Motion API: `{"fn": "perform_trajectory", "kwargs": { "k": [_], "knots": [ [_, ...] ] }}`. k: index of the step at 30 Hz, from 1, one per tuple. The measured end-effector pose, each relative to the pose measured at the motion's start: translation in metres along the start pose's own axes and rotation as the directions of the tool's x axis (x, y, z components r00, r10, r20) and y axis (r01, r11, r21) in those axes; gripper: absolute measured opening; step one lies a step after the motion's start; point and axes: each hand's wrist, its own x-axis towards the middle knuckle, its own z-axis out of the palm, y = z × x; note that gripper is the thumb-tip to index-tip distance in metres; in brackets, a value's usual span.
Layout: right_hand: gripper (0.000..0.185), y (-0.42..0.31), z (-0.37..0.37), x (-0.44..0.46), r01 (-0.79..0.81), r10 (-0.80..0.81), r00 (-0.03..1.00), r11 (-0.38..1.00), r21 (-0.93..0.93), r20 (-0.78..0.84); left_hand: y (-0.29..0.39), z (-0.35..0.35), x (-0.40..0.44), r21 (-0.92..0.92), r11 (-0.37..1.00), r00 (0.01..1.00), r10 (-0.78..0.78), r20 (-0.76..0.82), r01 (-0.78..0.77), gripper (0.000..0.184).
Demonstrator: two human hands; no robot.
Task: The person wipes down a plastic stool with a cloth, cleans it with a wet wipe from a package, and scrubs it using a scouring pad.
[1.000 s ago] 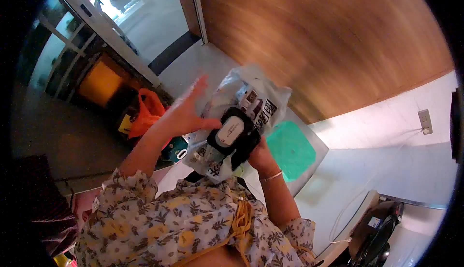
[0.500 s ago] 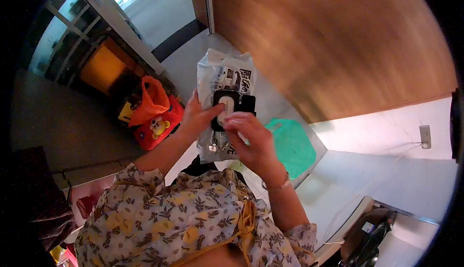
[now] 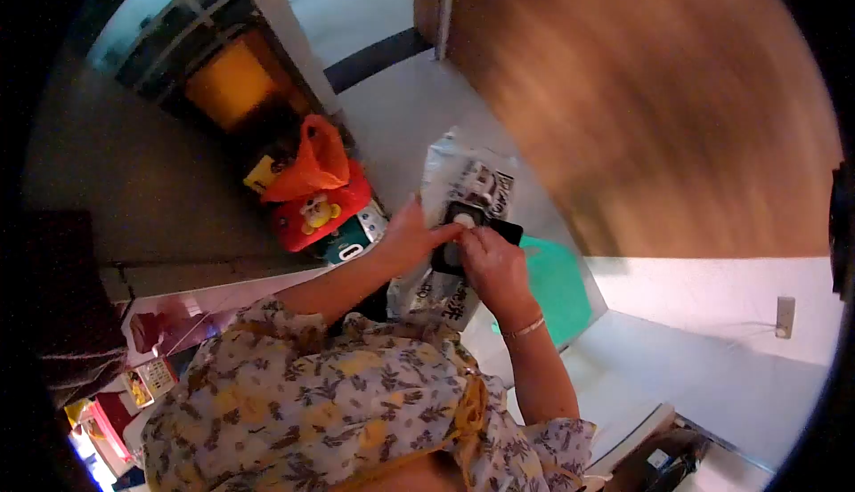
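Observation:
A silvery white plastic pack of wet wipes (image 3: 488,177) with dark printing is held in front of my body. Its black lid (image 3: 508,230) is flipped up to the right, and a pale patch (image 3: 465,219) shows within the black frame. My left hand (image 3: 411,237) grips the pack along its left side, the thumb reaching over to the frame. Beside that thumb, my right hand (image 3: 497,271) has its fingers pinched together at the lid opening. What lies between those fingertips is hidden.
To the left sit a red bag (image 3: 322,211) with a cartoon figure and an orange bag (image 3: 319,161). A green board-like sheet (image 3: 554,289) is behind my right wrist. A wooden panel (image 3: 641,109) rises on the right, with a wall socket (image 3: 785,317) below.
The view has shifted, and the pack appears lower and farther right, more tilted. My right fingers have closed at the opening, where less of the pale oval shows.

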Motion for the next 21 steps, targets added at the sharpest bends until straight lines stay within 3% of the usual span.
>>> {"fn": "perform_trajectory", "kwargs": {
  "k": [1,2,3,5,7,9,11,13,14,16,21],
  "knots": [
    [0.013,0.003,-0.009,0.001,-0.015,0.015,1.0,1.0,-0.016,0.008,-0.005,0.001,0.0,-0.182,0.983,0.999,-0.017,0.04,0.024,0.073],
    [0.014,0.006,-0.018,0.006,-0.107,0.114,0.99,0.99,0.088,-0.08,-0.008,0.002,0.0,-0.352,0.934,0.996,-0.03,0.082,0.057,0.074],
    [0.014,0.01,-0.023,0.012,-0.184,0.218,0.963,0.962,0.2,-0.159,-0.005,0.0,-0.002,-0.358,0.932,0.995,-0.028,0.096,0.061,0.074],
    [0.013,0.019,-0.027,0.021,-0.237,0.27,0.957,0.939,0.25,-0.105,0.006,-0.007,-0.008,0.012,1.0,0.997,0.015,0.076,-0.016,0.078],
    [0.01,0.015,-0.023,0.024,-0.28,0.347,0.926,0.894,0.35,-0.146,0.005,-0.001,-0.007,-0.041,0.999,0.996,0.023,0.085,-0.019,0.082],
    [0.008,-0.003,-0.018,0.025,-0.327,0.418,0.882,0.875,0.356,-0.217,-0.012,0.01,-0.001,-0.379,0.924,0.998,-0.018,0.067,0.042,0.078],
    [0.007,-0.008,-0.019,0.021,-0.365,0.476,0.835,0.854,0.37,-0.276,-0.009,0.005,0.0,-0.289,0.956,0.998,-0.029,0.058,0.045,0.073],
    [0.008,-0.013,-0.017,0.016,-0.167,0.26,0.871,0.955,0.245,-0.416,-0.007,0.0,-0.002,-0.192,0.98,0.998,-0.04,0.048,0.049,0.067],
    [0.008,-0.018,-0.012,0.011,-0.17,0.261,0.872,0.955,0.244,-0.415,-0.007,0.001,-0.003,-0.285,0.959,1.0,-0.01,0.004,0.011,0.063],
    [0.009,-0.023,-0.001,-0.006,-0.223,0.23,0.969,0.971,0.082,-0.095,-0.003,0.005,-0.006,-0.373,0.927,0.999,0.019,-0.033,-0.03,0.06],
    [0.01,-0.037,0.016,-0.006,-0.413,0.415,0.91,0.9,-0.139,-0.016,0.0,0.006,-0.009,-0.224,0.971,0.991,0.054,-0.127,-0.081,0.057]
  ]
}}
